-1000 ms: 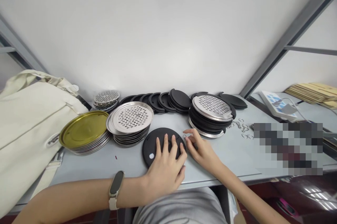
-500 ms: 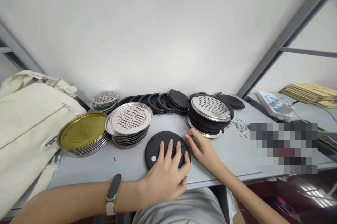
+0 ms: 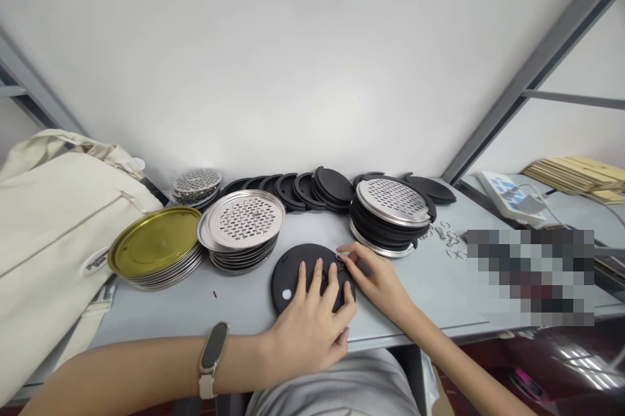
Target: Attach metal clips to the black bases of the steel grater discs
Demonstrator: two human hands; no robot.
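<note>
My left hand (image 3: 312,325) lies with fingers spread on a round black disc (image 3: 287,269) at the table's front, pressing down on it. A white oval spot (image 3: 286,294) shows on the disc. At the disc's upper right edge, my right hand (image 3: 375,278) pinches a small metal ring (image 3: 338,256) between thumb and finger. The ring looks to be touching the disc, though the fingers hide part of it. Behind the right hand stands a stack of black discs (image 3: 385,234) topped by a perforated metal plate (image 3: 393,200).
Left of the disc stand perforated metal plates (image 3: 244,221) and gold-topped round lids (image 3: 156,243). Black discs (image 3: 334,185) lean in a row by the wall. Loose metal rings (image 3: 452,253) lie at right. A cream bag (image 3: 63,227) sits at far left.
My right hand has brought the metal ring slightly left, onto the disc's upper right edge. My left hand stays spread on the disc. The view has shifted a little.
</note>
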